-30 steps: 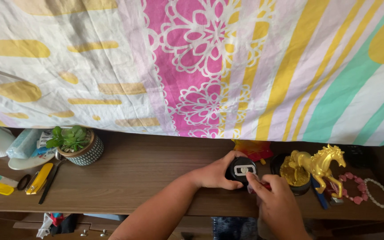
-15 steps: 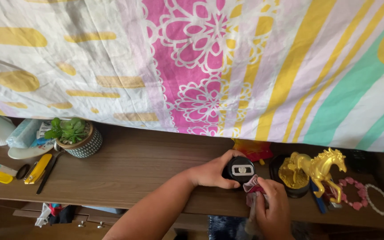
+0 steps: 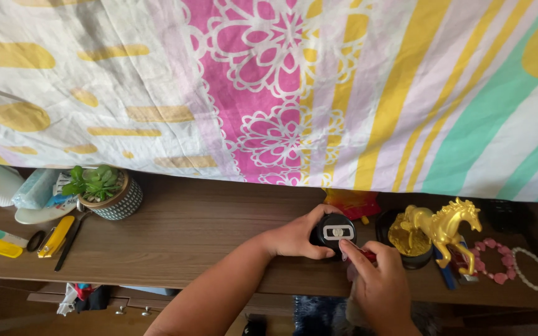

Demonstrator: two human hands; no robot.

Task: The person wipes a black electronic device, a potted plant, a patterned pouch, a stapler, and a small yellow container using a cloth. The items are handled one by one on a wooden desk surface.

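Note:
My left hand grips a small round black container with a white label on its lid, resting on the brown wooden shelf. My right hand is just right of the container, fingertips pinching a small red object against its side. A gold horse figurine stands on a dark round base immediately to the right.
A patterned sheet hangs over the back. A potted succulent, yellow cutter, black pen and white items lie at the left. Pink and white bead bracelets lie at the far right. A red packet sits behind the container.
My right hand has lifted from below the shelf edge back up to the container's right side. My left hand has kept hold of the container, which has barely moved.

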